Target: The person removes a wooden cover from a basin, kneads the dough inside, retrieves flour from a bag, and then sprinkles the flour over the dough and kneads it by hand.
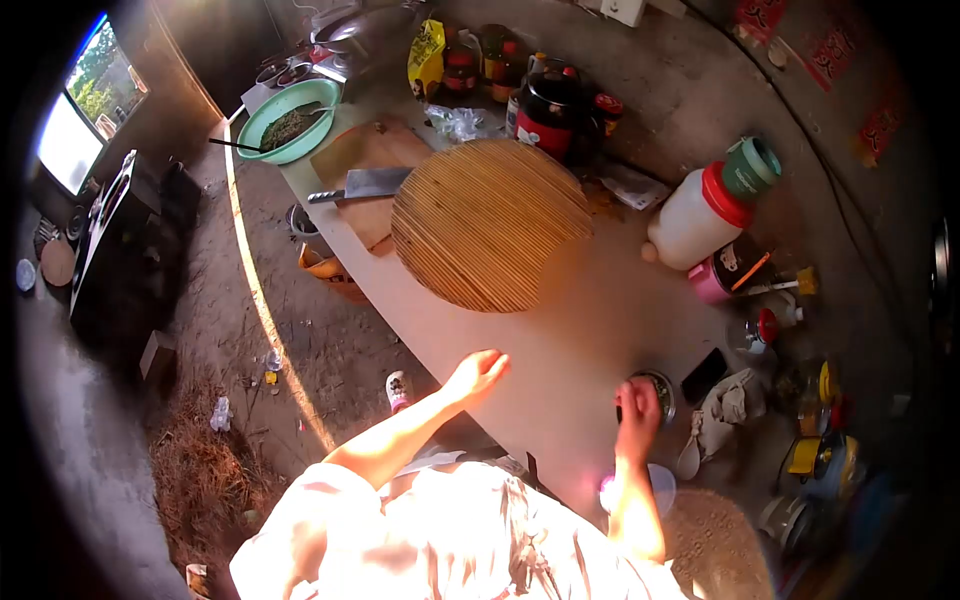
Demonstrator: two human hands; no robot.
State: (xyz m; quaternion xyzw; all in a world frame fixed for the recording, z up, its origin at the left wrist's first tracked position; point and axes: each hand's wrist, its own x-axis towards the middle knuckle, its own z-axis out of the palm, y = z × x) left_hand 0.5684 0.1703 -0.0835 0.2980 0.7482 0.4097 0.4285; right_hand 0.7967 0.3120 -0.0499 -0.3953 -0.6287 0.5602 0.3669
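The right hand [640, 408] is hovering at the bowl [663, 390], its fingers curling down and covering the near part of the rim; a dark bit is showing by the thumb, but I cannot tell whether the grip is closing on anything or touching the bowl. The bowl is sitting just beside those fingers, on their right. The left hand [478, 377] is hanging over the near edge of the table [580, 350], well apart from the right, its fingers bending inward; whether it is holding anything I cannot tell

Just right of the right hand, past the bowl, the phone [704, 376] is lying flat, and the cloth [728, 405] is lying crumpled near it. The spoon [689, 460] is resting closer to the wrist, and a pale cup [662, 487] is showing partly behind the forearm. Farther beyond the right hand, the jug [690, 220] is leaning in view

Ahead of the left hand, the round board [490, 225] is lying on the table. Beyond that hand to the left, the cleaver [375, 183] is lying with its blade reaching the board's edge, and the basin [305, 148] is standing farther off
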